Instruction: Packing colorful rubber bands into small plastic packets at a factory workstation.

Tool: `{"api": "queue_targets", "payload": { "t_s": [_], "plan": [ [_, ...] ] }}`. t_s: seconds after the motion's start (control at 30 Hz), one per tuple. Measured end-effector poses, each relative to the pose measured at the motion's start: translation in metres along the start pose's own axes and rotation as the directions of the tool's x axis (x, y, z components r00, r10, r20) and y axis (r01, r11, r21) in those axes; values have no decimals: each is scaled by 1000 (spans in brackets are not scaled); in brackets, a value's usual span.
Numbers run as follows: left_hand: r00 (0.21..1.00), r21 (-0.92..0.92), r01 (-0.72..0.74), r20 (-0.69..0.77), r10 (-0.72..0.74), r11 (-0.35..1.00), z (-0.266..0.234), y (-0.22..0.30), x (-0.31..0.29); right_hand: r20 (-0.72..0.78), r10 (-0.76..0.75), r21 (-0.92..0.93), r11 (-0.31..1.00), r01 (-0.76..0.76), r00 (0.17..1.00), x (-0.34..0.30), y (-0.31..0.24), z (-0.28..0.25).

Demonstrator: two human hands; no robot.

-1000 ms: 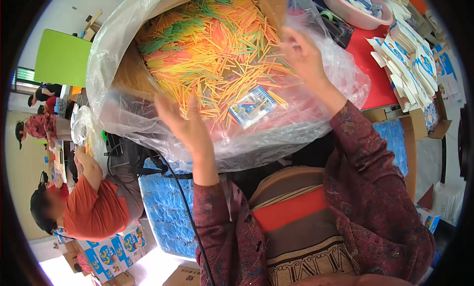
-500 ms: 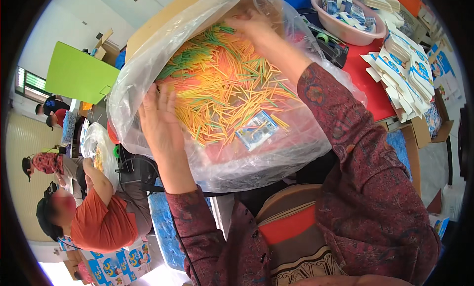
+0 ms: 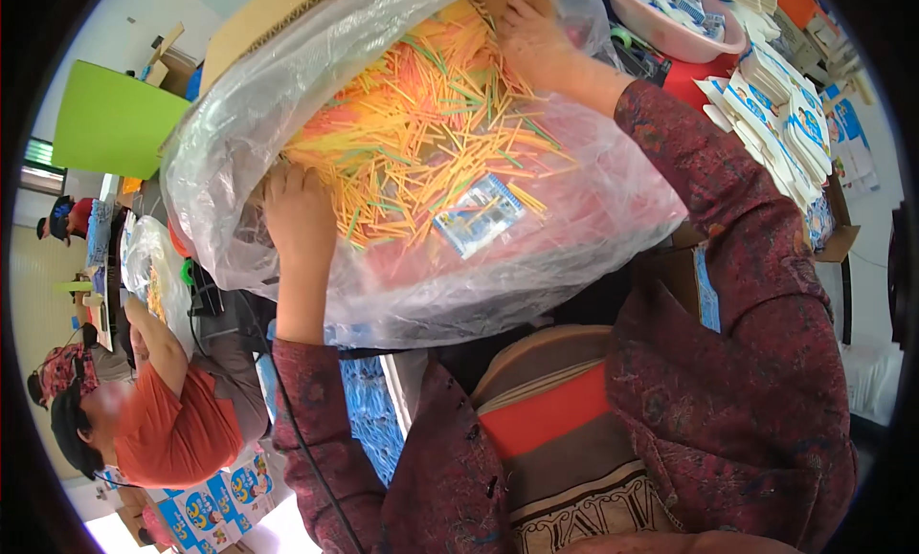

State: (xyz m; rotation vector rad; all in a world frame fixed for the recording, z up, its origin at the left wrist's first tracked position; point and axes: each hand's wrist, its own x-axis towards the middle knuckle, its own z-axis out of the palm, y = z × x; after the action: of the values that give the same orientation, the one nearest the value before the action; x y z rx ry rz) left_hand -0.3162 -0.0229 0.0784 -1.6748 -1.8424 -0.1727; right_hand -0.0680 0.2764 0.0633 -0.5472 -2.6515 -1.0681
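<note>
Thin coloured sticks (image 3: 431,123) lie heaped inside the clear plastic bag (image 3: 459,317). At the bag's left edge, the left hand (image 3: 300,210) bends its fingers by the heap; at the bag's far right, the right hand (image 3: 538,49) curls likewise. I cannot tell whether either grasps anything. Bare film separates a blue-white packet (image 3: 481,217) from the bag's near edge.

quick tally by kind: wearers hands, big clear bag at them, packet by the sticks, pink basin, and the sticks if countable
Hands: 2 (left hand, right hand)
Big clear bag: 1
Packet: 1
Pink basin: 1
Total: 5, leaving out the coloured sticks, too many to count
</note>
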Motion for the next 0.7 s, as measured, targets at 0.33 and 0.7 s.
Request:
{"api": "queue_targets", "payload": {
  "t_s": [0.33,0.7],
  "plan": [
    [962,118,-190,220,161,975,4,-22,-9,-204,-71,239,964,120,976,-12,20,-36],
    [952,59,-229,220,211,972,3,-21,-13,-130,-232,-20,973,231,964,2,17,1]
  ]
}}
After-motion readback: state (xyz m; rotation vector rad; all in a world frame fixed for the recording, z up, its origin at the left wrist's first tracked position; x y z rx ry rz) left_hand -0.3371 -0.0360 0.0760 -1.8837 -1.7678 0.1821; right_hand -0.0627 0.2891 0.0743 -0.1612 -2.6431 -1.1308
